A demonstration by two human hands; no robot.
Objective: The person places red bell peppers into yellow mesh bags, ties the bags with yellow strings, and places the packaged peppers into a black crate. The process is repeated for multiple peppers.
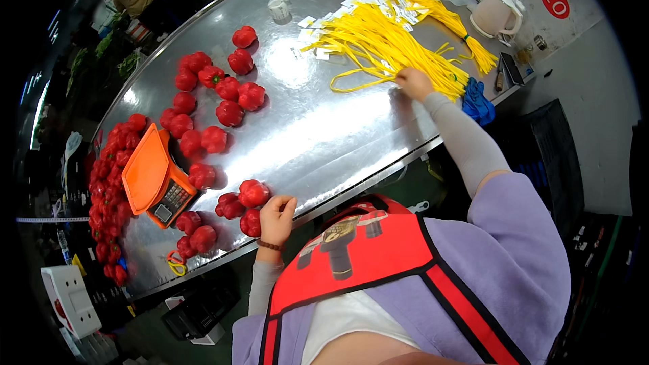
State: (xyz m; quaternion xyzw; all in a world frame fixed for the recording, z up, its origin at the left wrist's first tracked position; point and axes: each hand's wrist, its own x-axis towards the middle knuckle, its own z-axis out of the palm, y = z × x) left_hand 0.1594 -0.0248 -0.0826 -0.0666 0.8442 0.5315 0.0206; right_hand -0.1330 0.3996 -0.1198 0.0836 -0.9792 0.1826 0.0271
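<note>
My right hand (416,84) reaches over the steel table to a bundle of long yellow strips (390,43), probably mesh bags, with white tags at their far ends. Its fingers close around one strip at the bundle's near edge, where a loose loop (350,87) spreads out. My left hand (276,220), a beaded bracelet on its wrist, hangs near the table's front edge with fingers curled in and nothing visible in them. Right beside it is a group of red bell peppers (253,193), seemingly wrapped in clear film.
An orange digital scale (147,170) stands left, beside a heap of red peppers (109,182). More peppers (228,88) dot the steel table (304,137). Scissors (177,263) lie at the front edge. A label roll (279,8), kettle (496,12) and blue bundle (477,102) are farther off.
</note>
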